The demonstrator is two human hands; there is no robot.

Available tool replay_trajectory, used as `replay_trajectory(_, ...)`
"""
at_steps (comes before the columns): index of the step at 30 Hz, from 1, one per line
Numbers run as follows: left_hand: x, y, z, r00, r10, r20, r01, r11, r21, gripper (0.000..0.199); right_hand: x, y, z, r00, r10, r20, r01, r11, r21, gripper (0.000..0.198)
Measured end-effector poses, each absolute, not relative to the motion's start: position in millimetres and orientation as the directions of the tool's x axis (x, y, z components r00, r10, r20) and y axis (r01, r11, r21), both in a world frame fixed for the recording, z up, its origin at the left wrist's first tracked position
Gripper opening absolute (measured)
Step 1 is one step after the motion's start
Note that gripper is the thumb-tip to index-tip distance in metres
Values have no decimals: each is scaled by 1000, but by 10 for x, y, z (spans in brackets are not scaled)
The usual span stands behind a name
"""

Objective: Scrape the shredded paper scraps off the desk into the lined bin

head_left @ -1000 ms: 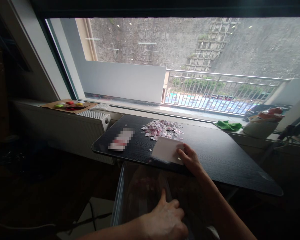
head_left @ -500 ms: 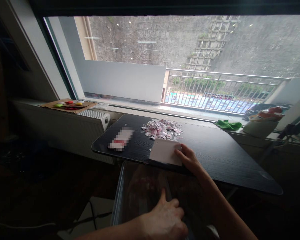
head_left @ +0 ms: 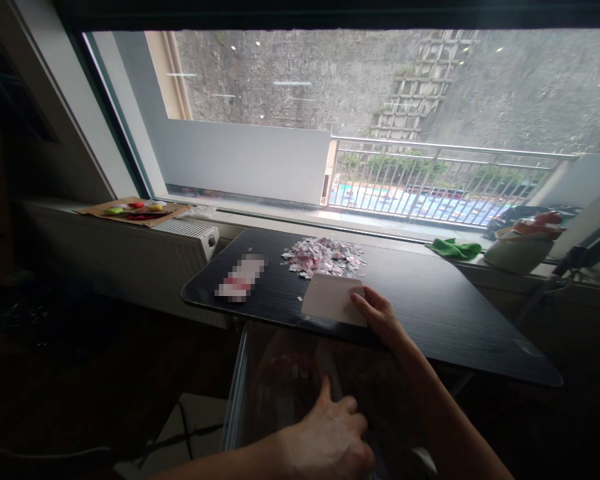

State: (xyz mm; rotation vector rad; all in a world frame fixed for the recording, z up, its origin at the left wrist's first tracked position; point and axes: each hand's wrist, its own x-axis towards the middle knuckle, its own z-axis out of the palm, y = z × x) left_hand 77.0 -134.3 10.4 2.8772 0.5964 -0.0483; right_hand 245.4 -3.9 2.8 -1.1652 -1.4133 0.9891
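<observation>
In my right hand (head_left: 383,317) is a thin white plastic scraper (head_left: 330,299) with a small hole near one corner, pinched at its right edge. It is tilted over the near edge of the black table (head_left: 420,300), just in front of a heap of small pale pink and white paper scraps (head_left: 325,257). Below the table edge, my left hand (head_left: 333,427) is at a clear plastic bin (head_left: 237,387), one digit stretched along it and the other fingers curled. The inside of the bin is dark and hard to make out.
A blurred-out white and red item (head_left: 240,279) lies on the table's left. Beyond are a radiator (head_left: 130,243), cardboard with coloured pieces (head_left: 135,210), a green cloth (head_left: 454,249) and a pale pot (head_left: 517,253) by the window. A cable crosses a pale surface lower left.
The scraper has shifted slightly up and to the right, closer to the scraps. My left hand and the bin stay nearly where they were.
</observation>
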Motion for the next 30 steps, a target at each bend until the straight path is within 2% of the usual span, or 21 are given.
replay_trajectory(10, 772, -1342, 163, 916, 384, -115, 400, -895, 198, 11, 2451, -7, -33, 18, 980, 200, 68, 198, -978, 47)
replay_trajectory(15, 767, -1342, 137, 914, 390, -115, 406, -890, 210, 13, 2457, 36, -71, 0, 977, 212, 96, 211, -973, 46)
replay_trajectory(21, 778, -1341, 145, 914, 390, -115, 406, -887, 219, 13, 2482, 43, -91, -8, 968, 252, 133, 251, -959, 36)
replay_trajectory(30, 796, -1347, 208, 908, 383, -169, 412, -889, 202, 12, 2409, 37, -15, -60, 962, 268, 152, 274, -950, 40)
